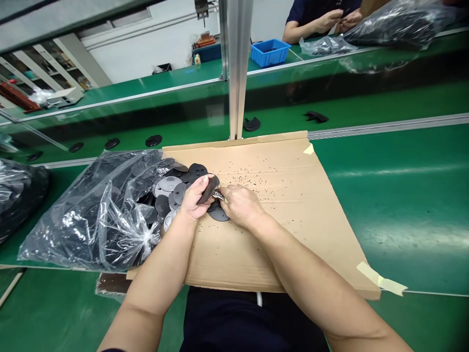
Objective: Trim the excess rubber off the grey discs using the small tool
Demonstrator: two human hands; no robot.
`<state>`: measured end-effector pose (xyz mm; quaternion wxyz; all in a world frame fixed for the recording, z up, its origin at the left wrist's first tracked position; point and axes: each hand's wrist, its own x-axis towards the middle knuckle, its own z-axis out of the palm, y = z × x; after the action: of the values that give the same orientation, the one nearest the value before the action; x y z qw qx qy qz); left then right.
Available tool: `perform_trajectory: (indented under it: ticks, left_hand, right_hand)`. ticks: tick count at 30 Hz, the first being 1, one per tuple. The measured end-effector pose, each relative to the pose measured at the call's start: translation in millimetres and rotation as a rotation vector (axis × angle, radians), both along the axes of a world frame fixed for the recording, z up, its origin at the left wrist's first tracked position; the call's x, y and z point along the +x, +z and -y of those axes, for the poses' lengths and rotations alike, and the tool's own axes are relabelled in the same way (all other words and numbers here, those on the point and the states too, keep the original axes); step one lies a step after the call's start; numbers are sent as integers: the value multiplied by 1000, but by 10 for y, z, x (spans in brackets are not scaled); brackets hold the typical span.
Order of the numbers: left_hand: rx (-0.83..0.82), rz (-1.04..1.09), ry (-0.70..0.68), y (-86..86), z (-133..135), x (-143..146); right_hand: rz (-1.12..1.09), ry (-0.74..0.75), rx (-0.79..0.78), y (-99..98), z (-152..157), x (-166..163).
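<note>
My left hand [194,198] is closed round a dark round plastic disc [207,189], held on edge above a cardboard sheet [286,205]. My right hand [240,204] is closed on a small metal tool [219,195] whose tip meets the disc's edge. Under both hands lies a heap of dark and grey discs [176,188] that spills from a clear plastic bag [98,215] to the left. Small dark specks [256,178] are scattered over the cardboard.
A green conveyor belt [384,102] beyond the cardboard carries several dark parts [252,124]. An aluminium post [236,68] rises behind the cardboard. Far back stand a blue bin [270,52] and bags of parts [399,22], where another person's hands [337,19] work.
</note>
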<state>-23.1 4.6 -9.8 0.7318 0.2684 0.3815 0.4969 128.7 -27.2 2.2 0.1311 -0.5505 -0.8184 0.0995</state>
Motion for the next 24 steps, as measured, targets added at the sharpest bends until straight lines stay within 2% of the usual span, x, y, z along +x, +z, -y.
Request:
perform_trajectory:
  ticks: [5,11,14,18,20,24]
  left_hand:
    - [-22,-15,12,-3,-7,13]
    - [-91,183,-3,71,-12,10]
    - [-128,228,82,80,-46,-14]
    - [-106,193,271,67,-76,-32]
    - [-63,201,263,67,-77,-35]
    - [-25,231,238,52,-98,-55]
  right_hand:
    - [29,-8,-14,-44,9,-31]
    - [-214,-48,6,-49,-11,-9]
    - [-249,-7,30,-44,-29,59]
    - [-127,189,-13,-56,-18,80]
    - [-38,240,-3,-77,-7,59]
    - [73,222,58,-190,-52,57]
